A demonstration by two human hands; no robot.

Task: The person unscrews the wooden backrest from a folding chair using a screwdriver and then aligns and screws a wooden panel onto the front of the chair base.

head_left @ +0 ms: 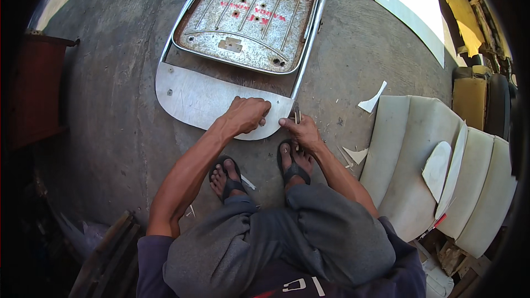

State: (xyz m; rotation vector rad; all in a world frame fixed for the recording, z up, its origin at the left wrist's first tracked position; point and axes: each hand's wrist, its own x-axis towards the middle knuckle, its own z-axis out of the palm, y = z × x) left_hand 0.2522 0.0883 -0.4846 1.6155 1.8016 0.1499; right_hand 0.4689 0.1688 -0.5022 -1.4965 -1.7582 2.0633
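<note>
A folding chair's bright tubular frame (314,36) lies on the floor in front of me, around a worn, rust-edged metal seat pan (243,14). Across its near end is a pale panel (193,96) with a rounded edge and small holes. My left hand (248,115) rests over the panel's right half, fingers curled in; what they hold, if anything, is hidden. At the panel's right corner, my right hand (305,132) is closed around a slim tool (298,115), its thumb at the panel's edge. The tool's exact kind cannot be made out.
Pale offcuts (373,97) and thin slivers lie on the concrete floor (110,88). To the right are cream padded cushions (397,149) with a cut white piece (437,170) on them. A red metal object (38,88) stands at left. My sandalled feet (225,179) are close to the panel.
</note>
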